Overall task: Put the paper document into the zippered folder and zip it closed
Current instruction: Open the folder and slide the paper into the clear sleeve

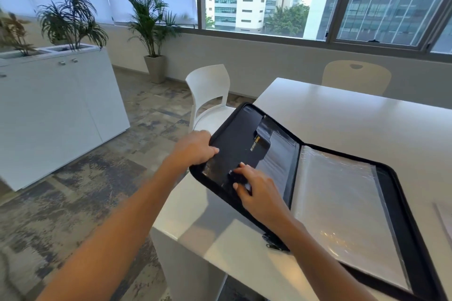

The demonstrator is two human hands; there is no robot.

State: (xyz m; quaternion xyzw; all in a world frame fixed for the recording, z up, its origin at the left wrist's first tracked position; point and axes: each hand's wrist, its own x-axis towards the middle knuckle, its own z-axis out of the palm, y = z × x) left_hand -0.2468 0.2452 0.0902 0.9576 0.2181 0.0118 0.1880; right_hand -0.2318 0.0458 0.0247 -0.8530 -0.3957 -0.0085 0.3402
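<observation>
A black zippered folder [244,139] lies spread open on the corner of a white table [354,120]. Its right half rests flat and carries clear plastic sleeves [337,200]. Its left half is lifted and tilted up past the table's edge. My left hand [195,148] grips the outer left edge of that raised cover. My right hand [259,190] rests with fingers apart on the inner pocket of the left half, fingertips touching the black lining. The zipper pulls [272,243] hang at the near edge by my right forearm. A pale sheet of paper [446,222] shows at the far right edge, mostly cut off.
A white chair [208,95] stands just beyond the table's left corner, a cream chair [355,76] at its far side. A white cabinet [61,100] with plants sits to the left, a potted palm [152,32] by the window wall. Patterned carpet covers the floor.
</observation>
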